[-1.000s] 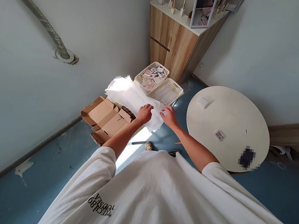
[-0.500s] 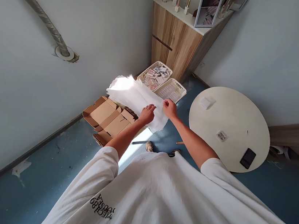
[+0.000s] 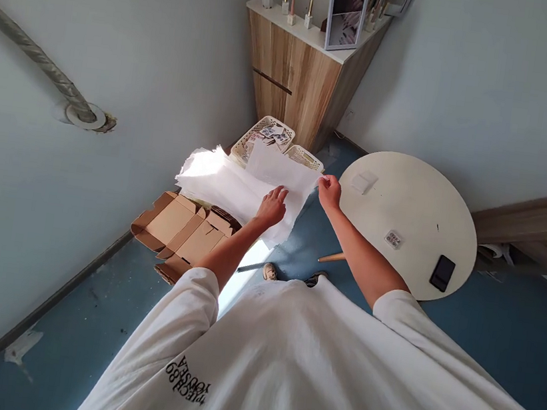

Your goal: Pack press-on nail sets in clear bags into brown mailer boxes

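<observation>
A stack of thin white paper sheets [image 3: 216, 181] lies in front of me, its far left end brightly sunlit. My right hand [image 3: 329, 192] pinches the corner of one white paper sheet [image 3: 283, 169], which is lifted off the stack and slants up over the baskets. Fingers stretched out, my left hand [image 3: 273, 206] rests on the paper near the stack's right end. Flattened brown cardboard boxes [image 3: 184, 230] sit beside the stack, left of my left forearm.
Behind the paper are a white basket of small packets [image 3: 265, 138] and a second white basket [image 3: 306, 158], partly covered. On the right, a round table [image 3: 406, 189] bears a phone [image 3: 442, 273], a small clear case [image 3: 392, 239] and a white packet [image 3: 364, 182]. A wooden cabinet [image 3: 301, 74] fills the corner.
My right hand has moved right and slightly up, raising a sheet's corner off the stack. The sheet now covers part of the baskets. My left hand stays on the paper. The view has shifted.
</observation>
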Motion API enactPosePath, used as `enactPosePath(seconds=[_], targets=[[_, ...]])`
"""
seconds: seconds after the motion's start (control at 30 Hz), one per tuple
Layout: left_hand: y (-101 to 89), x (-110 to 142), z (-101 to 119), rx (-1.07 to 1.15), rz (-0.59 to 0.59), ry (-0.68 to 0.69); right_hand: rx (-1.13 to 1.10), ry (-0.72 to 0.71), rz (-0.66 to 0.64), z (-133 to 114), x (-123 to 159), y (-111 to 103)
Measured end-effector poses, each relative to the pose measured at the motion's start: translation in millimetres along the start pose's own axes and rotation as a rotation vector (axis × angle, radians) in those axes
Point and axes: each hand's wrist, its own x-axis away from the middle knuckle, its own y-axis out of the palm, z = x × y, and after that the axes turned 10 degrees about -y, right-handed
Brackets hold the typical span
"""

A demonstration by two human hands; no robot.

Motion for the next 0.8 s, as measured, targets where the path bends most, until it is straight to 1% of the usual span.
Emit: enactPosePath(seconds=[0.1,0.2,0.3,0.4,0.5,0.63,0.8], targets=[[6.6,-9.8,20.4,-0.018,-0.003,0.050,-0.012,0.089,0.063,22.9,-3.8,-30.7],[16.2,-22.5,47.1,-0.031,-0.028,0.109,-0.038,0.164,0.129,45.5,-3.8,-68.8],[29.0,-37.0,80.9,-0.040,-0.077,0.154,-0.033,0.212,0.169,70.4,-0.7,-110.7],[45.7,-51.7,120.1,-0.048,-0.142,0.188,-0.011,0.273,0.197,100.1,3.0,-150.9],[67.4,-66.4,161.6,-0.057,-0.202,0.197,-0.005,0.358,0.224,134.0,5.5,-187.9],[103.8,-85.8,214.4,-0.079,-0.293,0.195,-0.006,0.457,0.219,181.8,9.3,-235.1],[151.6,-103.6,270.3,-0.098,-0.387,0.216,-0.020,0.544,0.218,241.1,16.7,-289.0]])
